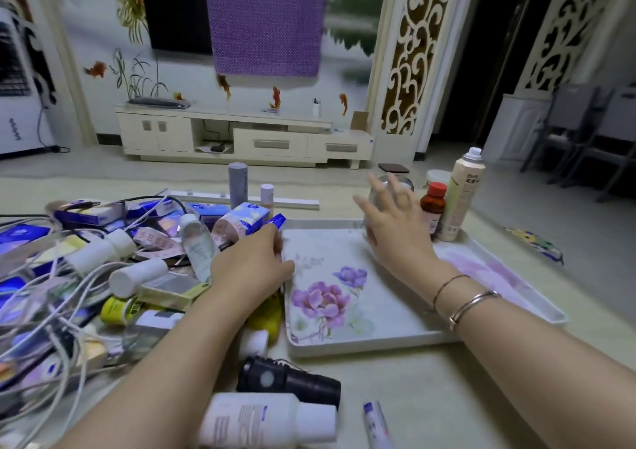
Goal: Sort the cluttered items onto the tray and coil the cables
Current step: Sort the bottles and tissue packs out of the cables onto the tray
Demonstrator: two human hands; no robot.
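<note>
Tray (pixel 395 317), centre right of frame: three bottles grouped at its far corner, leaving room. Right hand (pixel 392 221) released, fingers spread by glass jar (pixel 387 190). Left hand (pixel 251 269), grasp unclear, at clutter edge; cables (pixel 51 297) uncoiled, left.

Bare forearms — two thin bangles (pixel 464 302) at right wrist

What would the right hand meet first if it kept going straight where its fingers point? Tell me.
Most likely the clear glass jar just beyond the right hand, at the tray's far edge. Depth is unclear; the fingertips may already touch it.
</note>
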